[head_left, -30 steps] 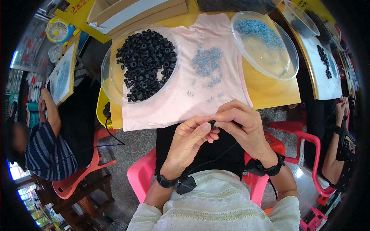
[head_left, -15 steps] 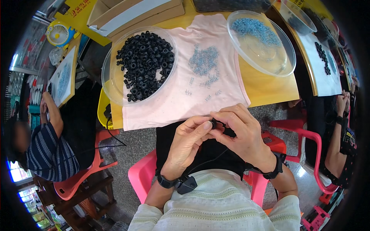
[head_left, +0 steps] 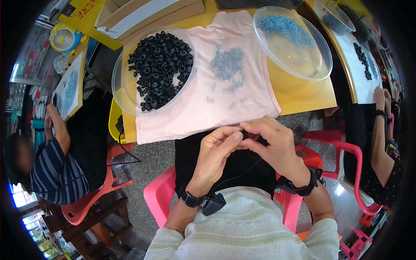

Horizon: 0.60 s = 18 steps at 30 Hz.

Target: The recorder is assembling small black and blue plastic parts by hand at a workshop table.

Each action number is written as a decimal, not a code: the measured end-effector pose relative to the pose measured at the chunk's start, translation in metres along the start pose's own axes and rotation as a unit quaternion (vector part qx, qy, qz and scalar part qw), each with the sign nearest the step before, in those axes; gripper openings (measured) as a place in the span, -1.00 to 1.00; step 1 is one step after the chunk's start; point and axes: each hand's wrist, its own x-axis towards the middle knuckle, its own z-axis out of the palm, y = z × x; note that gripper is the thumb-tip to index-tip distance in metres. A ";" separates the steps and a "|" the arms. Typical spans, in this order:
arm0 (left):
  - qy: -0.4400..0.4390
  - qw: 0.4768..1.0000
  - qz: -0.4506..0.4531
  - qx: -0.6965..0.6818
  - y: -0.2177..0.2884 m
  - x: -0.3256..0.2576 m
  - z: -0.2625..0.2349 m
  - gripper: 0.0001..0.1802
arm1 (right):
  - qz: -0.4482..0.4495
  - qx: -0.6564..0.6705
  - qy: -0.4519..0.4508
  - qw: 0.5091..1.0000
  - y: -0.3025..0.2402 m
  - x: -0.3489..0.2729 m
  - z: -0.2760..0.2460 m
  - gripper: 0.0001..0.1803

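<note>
My left hand (head_left: 216,149) and my right hand (head_left: 276,141) meet over my lap, just off the near edge of the table. Between their fingertips they pinch a small black rubber-like piece (head_left: 244,135), mostly hidden by the fingers. Beyond them a pink cloth (head_left: 190,117), shaped like a garment, covers the table top. On it lies a loose patch of tiny bluish metal springs (head_left: 226,63), with several stray ones nearer me. A round clear tub (head_left: 119,93) to the left holds many black ring-shaped pieces (head_left: 162,65).
At the back right a clear tub (head_left: 303,65) holds more bluish springs (head_left: 286,29). An open cardboard box (head_left: 143,17) stands at the back left. Co-workers sit on both sides, one in a striped shirt (head_left: 58,175). A dark cable (head_left: 125,162) hangs left of my pink chair (head_left: 160,197).
The black piece has turned in my fingers and shows less now. My view has shifted slightly. The co-worker at right has brought their hands up to their table's edge.
</note>
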 end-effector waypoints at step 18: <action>0.014 0.999 0.042 0.018 0.013 0.005 0.015 -0.87 | -0.077 -0.039 -0.001 0.996 -0.005 0.012 -0.009 -0.56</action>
